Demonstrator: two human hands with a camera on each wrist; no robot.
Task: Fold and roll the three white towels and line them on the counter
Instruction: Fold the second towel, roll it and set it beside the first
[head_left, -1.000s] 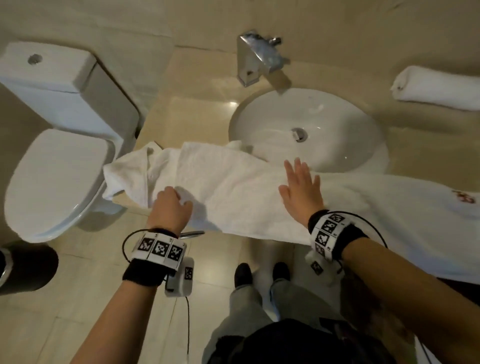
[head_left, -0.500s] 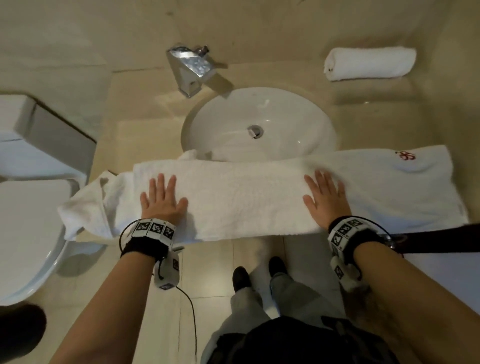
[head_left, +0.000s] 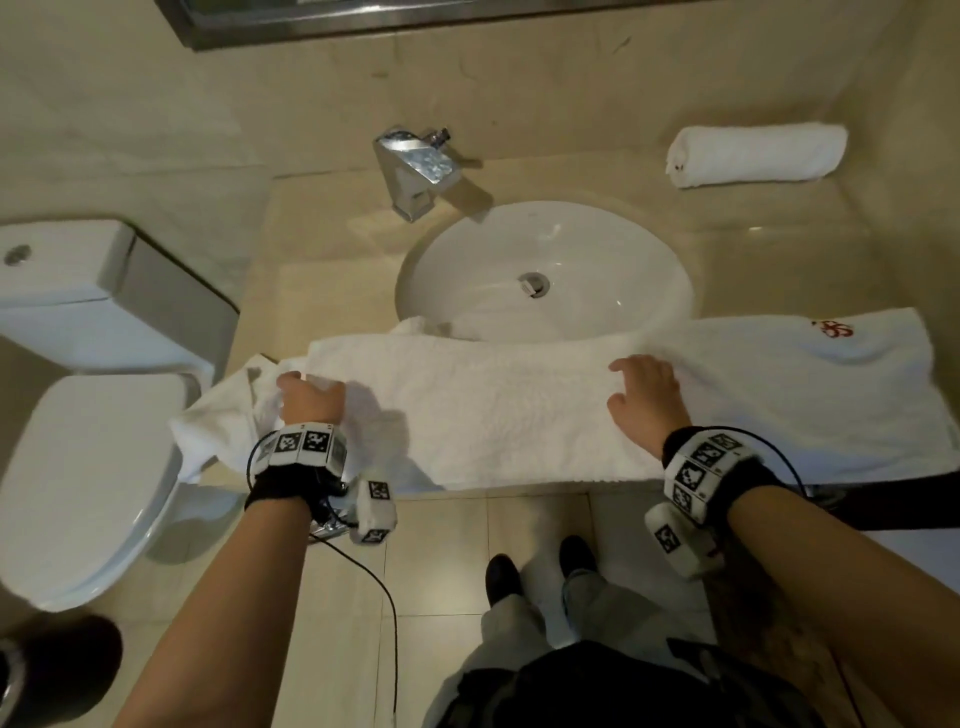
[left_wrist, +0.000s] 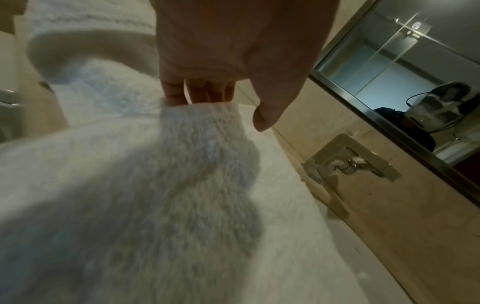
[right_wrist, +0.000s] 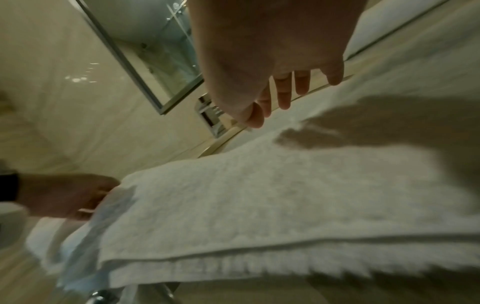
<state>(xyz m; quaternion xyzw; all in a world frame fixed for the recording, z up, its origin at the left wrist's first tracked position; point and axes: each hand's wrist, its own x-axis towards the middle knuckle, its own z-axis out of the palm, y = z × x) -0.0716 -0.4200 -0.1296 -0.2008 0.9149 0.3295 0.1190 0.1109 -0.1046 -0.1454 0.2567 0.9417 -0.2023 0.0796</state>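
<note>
A long folded white towel (head_left: 493, 415) lies across the counter's front edge, just before the sink. A red logo (head_left: 832, 328) marks its right end. My left hand (head_left: 310, 400) is at the towel's left end. In the left wrist view its fingers (left_wrist: 200, 92) hook under the end fold of the towel (left_wrist: 197, 127), thumb apart. My right hand (head_left: 647, 395) is over the towel's far edge near its middle. Its fingers (right_wrist: 283, 92) hang loose just above the towel (right_wrist: 259, 195). A rolled white towel (head_left: 756, 154) lies at the back right of the counter.
The white sink (head_left: 467, 249) and chrome tap (head_left: 415, 166) sit behind the towel. A crumpled white towel end (head_left: 218, 421) hangs off the beige counter's (head_left: 322, 244) left corner. A toilet (head_left: 88, 483) stands to the left, a dark bin (head_left: 52, 670) on the floor.
My left hand slid left from lying flat on the towel to its left end and curled under the fold. My right hand lifted from flat, its fingers now bent at the far edge.
</note>
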